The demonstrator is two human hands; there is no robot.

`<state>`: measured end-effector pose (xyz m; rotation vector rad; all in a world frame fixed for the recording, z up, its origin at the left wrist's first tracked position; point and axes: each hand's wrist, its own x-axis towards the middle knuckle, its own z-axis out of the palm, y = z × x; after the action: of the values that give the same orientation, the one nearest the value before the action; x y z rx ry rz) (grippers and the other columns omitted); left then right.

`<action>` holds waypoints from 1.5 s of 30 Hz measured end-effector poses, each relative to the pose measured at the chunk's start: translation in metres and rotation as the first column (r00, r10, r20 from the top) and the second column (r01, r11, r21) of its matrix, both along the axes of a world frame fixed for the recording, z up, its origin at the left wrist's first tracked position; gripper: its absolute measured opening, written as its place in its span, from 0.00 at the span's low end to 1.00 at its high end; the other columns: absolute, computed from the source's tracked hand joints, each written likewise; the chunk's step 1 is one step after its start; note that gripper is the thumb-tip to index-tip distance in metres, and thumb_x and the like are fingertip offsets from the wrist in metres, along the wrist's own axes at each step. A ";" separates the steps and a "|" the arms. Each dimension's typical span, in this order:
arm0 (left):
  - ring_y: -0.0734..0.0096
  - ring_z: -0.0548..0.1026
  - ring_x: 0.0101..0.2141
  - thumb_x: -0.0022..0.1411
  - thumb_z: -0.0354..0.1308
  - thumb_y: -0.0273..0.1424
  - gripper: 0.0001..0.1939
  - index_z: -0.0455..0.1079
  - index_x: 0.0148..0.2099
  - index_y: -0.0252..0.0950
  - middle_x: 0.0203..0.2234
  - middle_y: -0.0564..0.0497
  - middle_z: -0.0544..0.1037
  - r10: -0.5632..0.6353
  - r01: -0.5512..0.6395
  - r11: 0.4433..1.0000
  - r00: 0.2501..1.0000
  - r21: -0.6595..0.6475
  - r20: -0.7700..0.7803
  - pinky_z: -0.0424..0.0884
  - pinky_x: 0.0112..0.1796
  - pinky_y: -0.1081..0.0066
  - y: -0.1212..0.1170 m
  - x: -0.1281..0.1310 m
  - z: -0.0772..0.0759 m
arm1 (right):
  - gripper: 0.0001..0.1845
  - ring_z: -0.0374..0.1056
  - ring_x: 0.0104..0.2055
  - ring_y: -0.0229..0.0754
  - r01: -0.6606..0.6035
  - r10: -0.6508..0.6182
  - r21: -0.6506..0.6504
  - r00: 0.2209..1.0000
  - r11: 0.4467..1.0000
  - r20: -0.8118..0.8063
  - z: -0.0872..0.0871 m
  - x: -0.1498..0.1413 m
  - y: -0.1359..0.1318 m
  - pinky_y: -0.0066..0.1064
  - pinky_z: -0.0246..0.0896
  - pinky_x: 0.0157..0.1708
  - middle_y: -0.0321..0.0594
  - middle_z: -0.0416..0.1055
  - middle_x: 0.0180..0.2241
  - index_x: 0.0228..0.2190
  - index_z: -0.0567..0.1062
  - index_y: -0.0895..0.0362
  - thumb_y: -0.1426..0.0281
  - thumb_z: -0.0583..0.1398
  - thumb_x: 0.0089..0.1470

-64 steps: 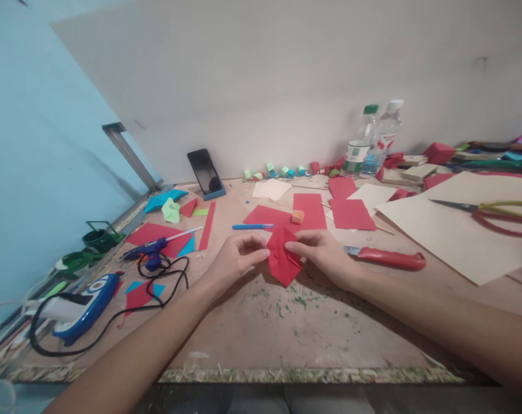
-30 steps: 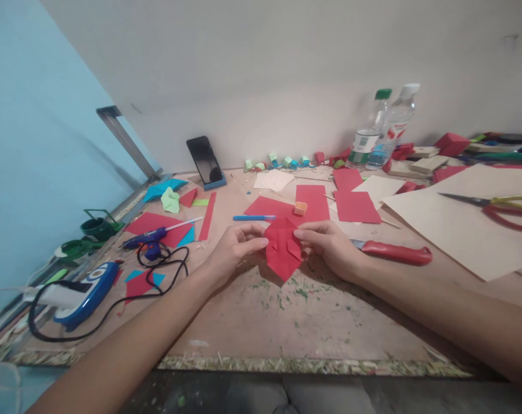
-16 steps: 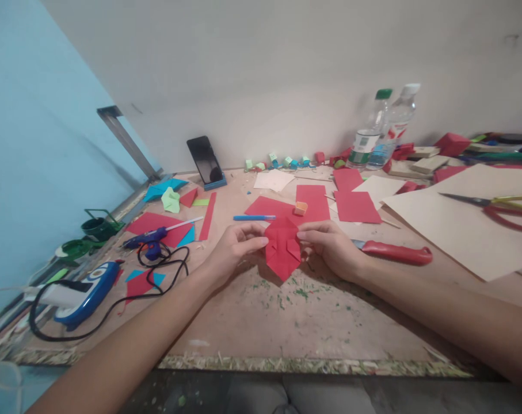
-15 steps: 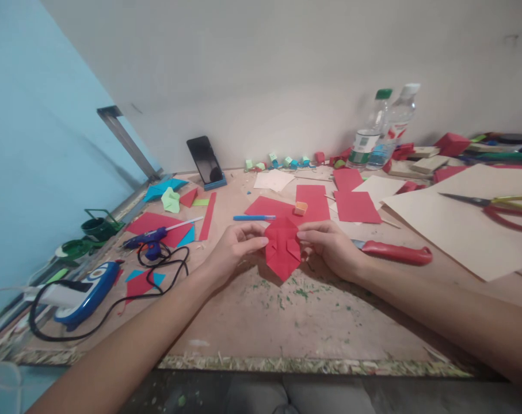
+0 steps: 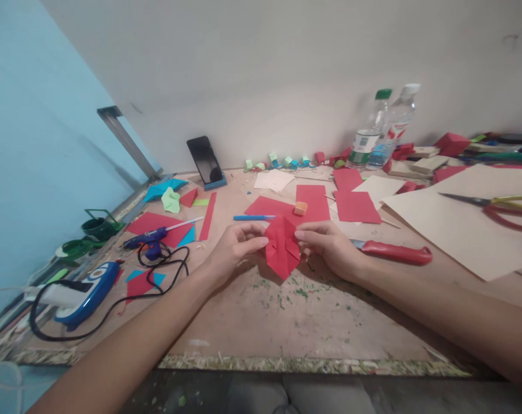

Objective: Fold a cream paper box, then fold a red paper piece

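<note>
A folded piece of red paper (image 5: 282,253), with creases and small flaps, is held up over the table between my two hands. My left hand (image 5: 243,246) pinches its left edge between thumb and fingers. On the opposite edge, my right hand (image 5: 323,241) has the paper pinched the same way. Just behind it lie a blue pen (image 5: 254,218), a small orange folded paper piece (image 5: 301,208) and flat red paper (image 5: 315,198). A red-handled knife (image 5: 396,253) rests to the right of my right hand.
To the left are a glue gun (image 5: 151,238) with a black cable and a blue-and-white power strip (image 5: 88,293). A phone (image 5: 205,161) leans on a stand at the back. Two bottles (image 5: 364,141) stand behind. Scissors (image 5: 489,204) lie on cream paper (image 5: 450,230) at right.
The right edge of the red paper has drawn in slightly with my right hand, so the paper looks a little narrower. Everything else stays in place.
</note>
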<state>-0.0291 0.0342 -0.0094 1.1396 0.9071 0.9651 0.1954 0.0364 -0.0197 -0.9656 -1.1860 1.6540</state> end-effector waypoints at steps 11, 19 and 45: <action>0.69 0.77 0.33 0.63 0.66 0.31 0.06 0.73 0.40 0.36 0.33 0.51 0.78 0.150 -0.031 0.917 0.950 0.397 -0.272 0.73 0.37 0.69 -0.004 0.004 -0.004 | 0.17 0.68 0.27 0.39 -0.181 0.152 0.099 0.958 0.978 0.244 0.004 -0.002 0.001 0.32 0.62 0.31 0.38 0.79 0.27 0.29 0.84 0.59 0.57 0.71 0.48; 0.57 0.77 0.47 0.63 0.67 0.29 0.06 0.74 0.41 0.36 0.44 0.43 0.77 0.420 0.270 0.494 0.758 0.826 -0.499 0.73 0.50 0.58 -0.010 0.002 -0.001 | 0.19 0.65 0.25 0.37 -0.113 0.082 0.096 0.955 0.989 0.285 -0.003 -0.001 0.002 0.30 0.58 0.29 0.38 0.78 0.26 0.31 0.84 0.60 0.55 0.70 0.50; 0.63 0.79 0.41 0.58 0.66 0.32 0.08 0.72 0.30 0.35 0.43 0.46 0.79 0.187 -0.124 0.923 0.972 0.365 -0.140 0.75 0.41 0.65 -0.003 0.004 -0.001 | 0.18 0.68 0.28 0.39 -0.068 0.050 0.070 0.970 0.995 0.238 0.001 -0.001 0.000 0.31 0.60 0.32 0.39 0.79 0.27 0.30 0.84 0.59 0.56 0.72 0.48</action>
<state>-0.0252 0.0311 -0.0106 1.4924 0.9996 1.2090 0.1942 0.0359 -0.0184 -1.1095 -1.4395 1.5575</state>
